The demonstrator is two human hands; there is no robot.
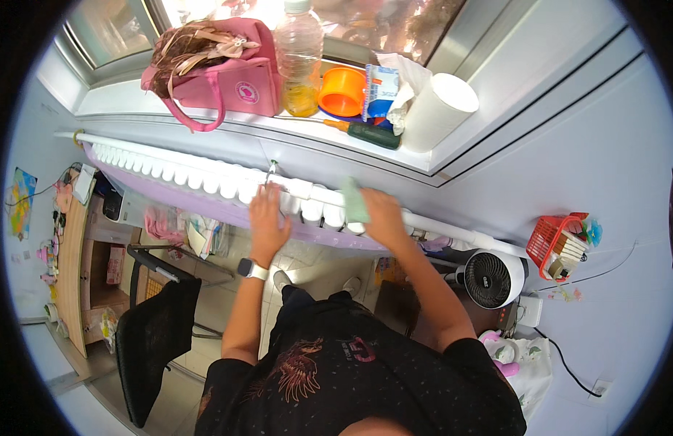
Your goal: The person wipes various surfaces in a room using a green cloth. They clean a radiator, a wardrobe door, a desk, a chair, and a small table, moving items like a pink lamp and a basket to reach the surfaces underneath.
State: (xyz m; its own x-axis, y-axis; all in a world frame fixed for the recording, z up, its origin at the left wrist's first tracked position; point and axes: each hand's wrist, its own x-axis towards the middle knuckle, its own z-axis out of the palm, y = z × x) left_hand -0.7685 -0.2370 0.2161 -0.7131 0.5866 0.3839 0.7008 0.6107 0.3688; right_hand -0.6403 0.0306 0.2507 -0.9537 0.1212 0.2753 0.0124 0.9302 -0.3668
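Observation:
A white radiator with a row of rounded columns runs along the wall under the windowsill, and a white pipe carries on to its right. On the radiator's top, near the middle, my left hand lies with its fingers stretched out and nothing in it. To the right of it, my right hand presses a pale green cloth against the pipe at the radiator's right end. My right fingertips blur a little where they meet the cloth.
On the windowsill stand a pink bag, a clear bottle with yellow liquid, an orange cup, a screwdriver and a white paper roll. Below are a black chair, a fan and a red basket.

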